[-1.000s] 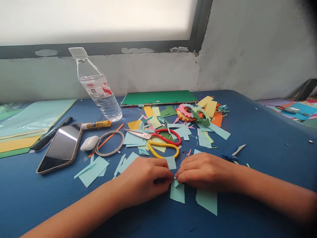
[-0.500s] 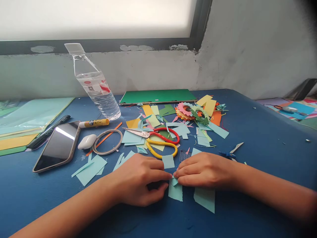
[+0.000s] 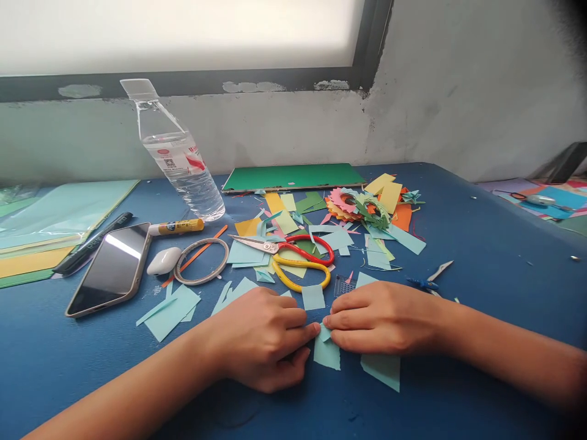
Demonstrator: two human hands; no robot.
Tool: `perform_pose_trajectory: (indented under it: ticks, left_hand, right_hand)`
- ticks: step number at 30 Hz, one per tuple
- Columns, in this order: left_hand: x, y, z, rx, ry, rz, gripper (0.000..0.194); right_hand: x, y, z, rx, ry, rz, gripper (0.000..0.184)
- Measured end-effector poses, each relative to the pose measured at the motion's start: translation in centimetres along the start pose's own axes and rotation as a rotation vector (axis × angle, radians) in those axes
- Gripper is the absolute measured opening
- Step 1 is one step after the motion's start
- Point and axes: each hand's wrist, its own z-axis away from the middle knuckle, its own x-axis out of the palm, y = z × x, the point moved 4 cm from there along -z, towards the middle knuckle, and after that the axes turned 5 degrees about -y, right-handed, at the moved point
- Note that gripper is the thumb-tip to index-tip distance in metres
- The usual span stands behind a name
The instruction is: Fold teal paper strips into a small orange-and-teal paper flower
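Your right hand [image 3: 380, 318] has its fingers bunched over the far end of the light-blue paper strip [image 3: 327, 355]; whether they pinch it or just press, you can't tell from here. Your left hand [image 3: 270, 342] is half curled with the thumb apart from the index, whose tip meets the strip's far left corner. So the strip lies on the table [image 3: 275, 409] between your hands, its long axis running toward you, the near end uncovered, with your right hand covering more of it. Just beyond, a pale-blue square scrap [image 3: 313, 297] overlaps the scissors' [image 3: 287, 245] yellow handle. Farther off to the left, the capped plastic bottle [image 3: 186, 165] is part full of clear liquid.
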Motion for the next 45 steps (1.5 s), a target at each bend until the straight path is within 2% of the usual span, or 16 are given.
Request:
perform_pose_trajectory:
  ticks: [5,10,12,19,24,33,38,45]
  left_hand:
    - [0.0,0.1,-0.1,-0.018,0.017,0.053,0.019]
    - [0.1,-0.3,-0.1,-0.059,0.064,0.117,0.022]
    - [0.2,-0.4,-0.1,-0.056,0.084,0.116,0.023]
    - [0.2,0.2,0.1,0.049,0.12,-0.037,0.018]
    - [0.1,0.3,0.2,0.06,0.149,-0.066,0.018]
    - [-0.1,0.6,0.2,0.048,0.225,-0.048,0.02]
    - [0.4,0.4,0.2,0.016,0.17,-0.012,0.027]
    - [0.5,0.0,0.0,-0.108,0.064,0.105,0.02]
  right_hand:
    - [-0.3,0.0,-0.4,0.013,0.011,0.018,0.021]
    - [0.3,1.0,-0.2,0.143,0.094,-0.249,0.019]
    - [0.5,1.2,0.0,0.168,0.128,-0.281,0.018]
    - [0.5,0.3,0.3,0.004,0.06,-0.081,0.029]
    - [0.4,0.1,0.2,-0.006,0.025,0.02,0.032]
    - [0.5,0.1,0.1,0.014,-0.043,0.032,0.031]
    - [0.3,0.1,0.1,0.017,-0.004,0.038,0.032]
    - [0.0,0.0,0.2,0.012,0.082,0.07,0.022]
